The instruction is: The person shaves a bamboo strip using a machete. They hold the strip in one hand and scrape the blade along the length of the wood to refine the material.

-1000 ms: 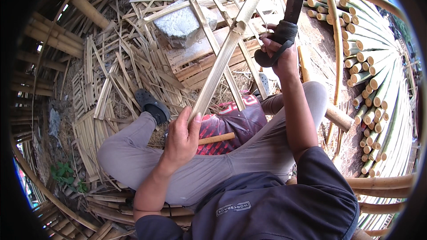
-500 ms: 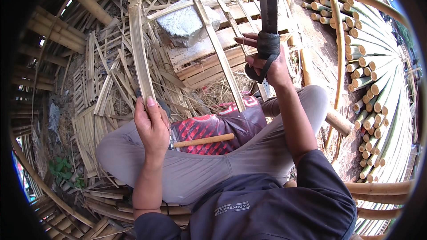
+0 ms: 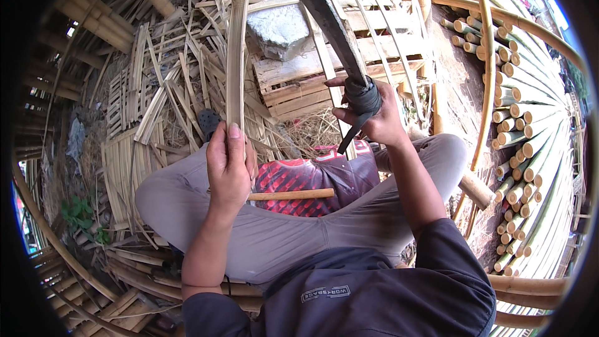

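Observation:
My left hand [image 3: 228,171] is closed round the lower end of a long split bamboo strip [image 3: 236,56], thumb along its face. The strip stands away from me, past the top of the picture. In my right hand [image 3: 385,118] is a machete [image 3: 329,22], gripped by its black-wrapped handle with a loose strap end hanging down. Its dark blade slants up and left, with a gap between it and the strip at the height where both show. A dark red patterned cloth [image 3: 299,178] covers my lap between my legs, with a smooth wooden stick [image 3: 293,195] lying across it.
A pale rock [image 3: 279,28] sits on a wooden slatted crate [image 3: 299,90] in front of me, where several thin bamboo strips lean. Split bamboo pieces [image 3: 156,100] litter the ground to the left. Stacked bamboo poles [image 3: 530,131] fill the right side, behind a bent pole [image 3: 488,68].
The machete blade has swung from nearly upright to a leftward slant, toward the bamboo strip. The strip has shifted right in the picture and stands straighter. The whole view has shifted slightly too.

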Available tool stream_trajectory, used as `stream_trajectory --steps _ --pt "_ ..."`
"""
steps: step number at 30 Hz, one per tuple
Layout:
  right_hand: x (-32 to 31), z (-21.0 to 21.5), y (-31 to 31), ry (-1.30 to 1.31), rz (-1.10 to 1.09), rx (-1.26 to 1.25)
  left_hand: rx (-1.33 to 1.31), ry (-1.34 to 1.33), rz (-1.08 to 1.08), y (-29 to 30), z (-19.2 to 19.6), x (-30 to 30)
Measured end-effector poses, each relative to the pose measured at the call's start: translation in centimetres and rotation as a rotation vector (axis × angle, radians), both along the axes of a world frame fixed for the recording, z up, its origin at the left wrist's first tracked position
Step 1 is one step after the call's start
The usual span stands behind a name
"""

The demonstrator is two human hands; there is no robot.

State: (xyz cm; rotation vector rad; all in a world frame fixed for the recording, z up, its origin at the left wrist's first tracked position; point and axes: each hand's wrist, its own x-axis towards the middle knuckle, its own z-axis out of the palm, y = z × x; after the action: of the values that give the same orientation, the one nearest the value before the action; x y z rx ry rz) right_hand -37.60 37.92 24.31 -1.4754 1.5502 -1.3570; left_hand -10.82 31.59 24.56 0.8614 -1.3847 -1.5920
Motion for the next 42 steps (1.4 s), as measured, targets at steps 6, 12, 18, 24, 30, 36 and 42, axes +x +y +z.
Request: stream_trajectory --steps 6,12,18,24,30,36,42 --pt "-0.8 -1.3 -0.5 0.252 -0.355 -0.138 0.188 0.13 -0.189 0.0 0.3 0.4" --pt "-1.6 -1.0 -1.3 0.468 -0.275 -0.334 0.101 0.079 -0.235 0.3 0.5 0.2" --pt "0.1 -1.0 -0.7 0.122 -0.078 -0.037 0.239 0.147 -0.311 0.2 0.5 0.3" --pt "-2.2 -1.4 -0.1 0.032 0.139 0.149 0.283 0.166 -0.505 0.2 0.7 0.6" --pt "-2.7 -3.9 0.5 -0.345 0.359 0.265 0.295 0.196 -0.606 -0.2 -0.1 0.6" --pt "-1.1 -4.1 0.0 -0.535 0.456 0.32 0.324 0.286 -0.68 -0.6 -0.4 0.8" --pt "-1.7 -2.8 0.1 -0.551 0.525 0.474 0.322 0.22 -0.635 -0.7 -0.4 0.8"
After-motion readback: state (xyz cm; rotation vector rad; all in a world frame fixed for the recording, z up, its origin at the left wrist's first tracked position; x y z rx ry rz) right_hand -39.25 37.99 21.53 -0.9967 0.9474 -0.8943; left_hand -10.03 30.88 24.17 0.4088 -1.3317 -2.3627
